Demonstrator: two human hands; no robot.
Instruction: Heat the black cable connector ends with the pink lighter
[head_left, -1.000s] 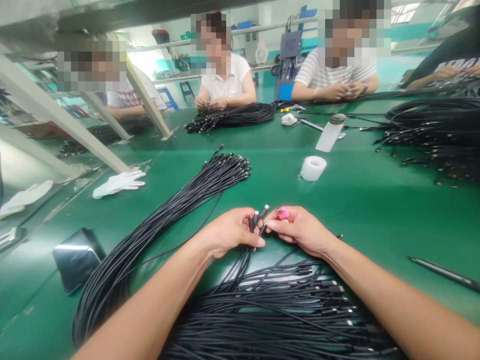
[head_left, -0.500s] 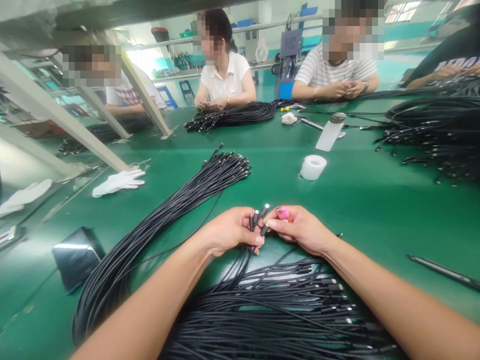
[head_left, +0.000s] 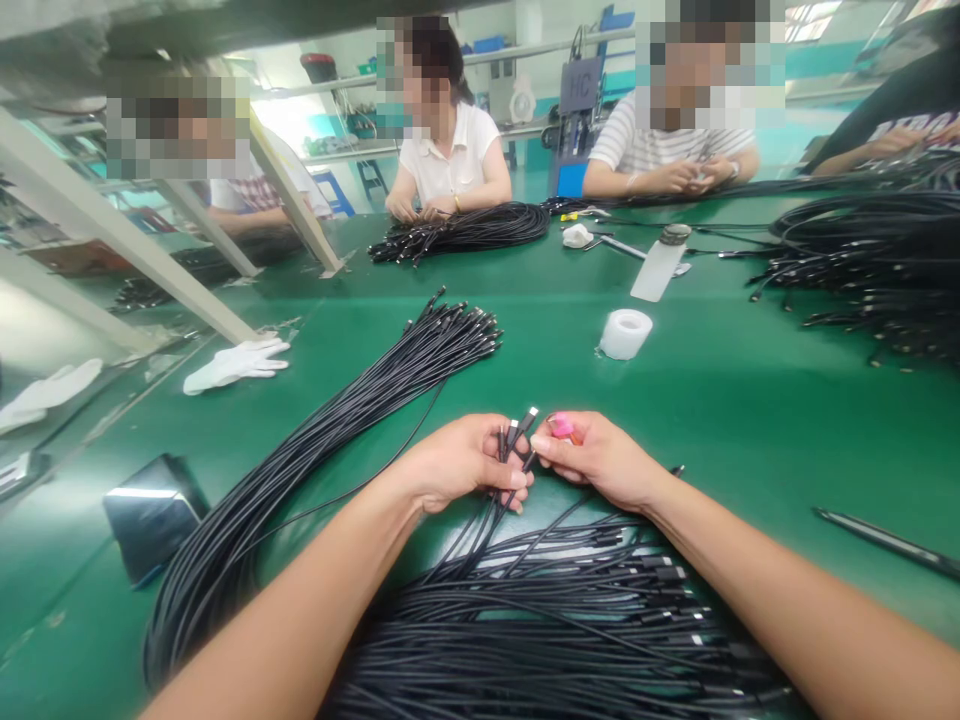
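Left fingers (head_left: 499, 474) grip smooth black cables (head_left: 513, 434); right fingers (head_left: 562, 453), closed around a pink piece (head_left: 561, 426) tilted differently than before, meet one cable end (head_left: 530, 461).

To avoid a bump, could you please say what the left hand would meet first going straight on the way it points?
Probably the bare right hand, which is just ahead of the left hand, though exact depth is unclear.

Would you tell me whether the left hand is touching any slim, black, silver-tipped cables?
Touching: the head view shows the left hand pinching several slim black cables between thumb and fingers.
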